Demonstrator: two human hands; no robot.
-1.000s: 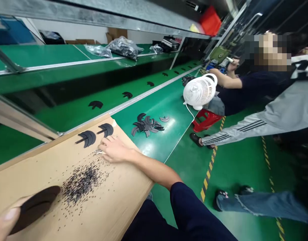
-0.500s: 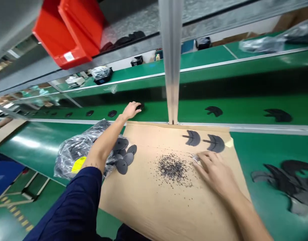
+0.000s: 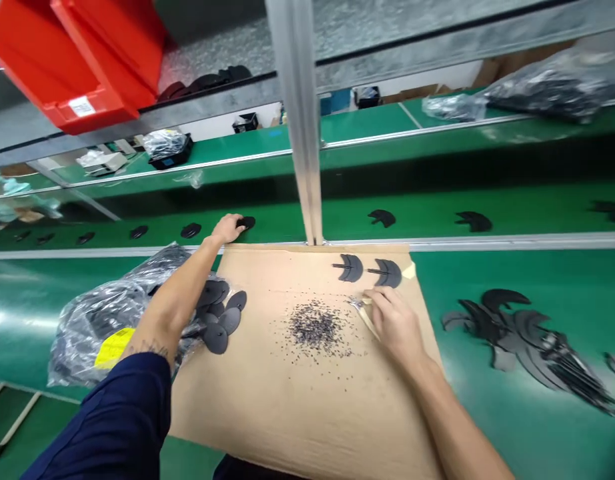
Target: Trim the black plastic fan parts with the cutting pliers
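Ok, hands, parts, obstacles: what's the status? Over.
Left hand touching flat dark rounded piece. Right hand holding pale-handled silver tool. Clear plastic bag beneath left forearm.

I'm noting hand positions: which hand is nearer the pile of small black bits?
Right: the right hand is just right of the pile; the left hand is farther, beyond it to the left, at a dark piece on the green surface.

Red bin (image 3: 112,60) (1 white label (image 3: 81,106)).

The one cardboard sheet (image 3: 267,413) carries two black fan-shaped pieces (image 3: 389,273) and one heap of dark bits (image 3: 313,325); over it, one metal-tipped tool (image 3: 356,304); at its left, one plastic bag (image 3: 87,320), one yellow label (image 3: 112,349).
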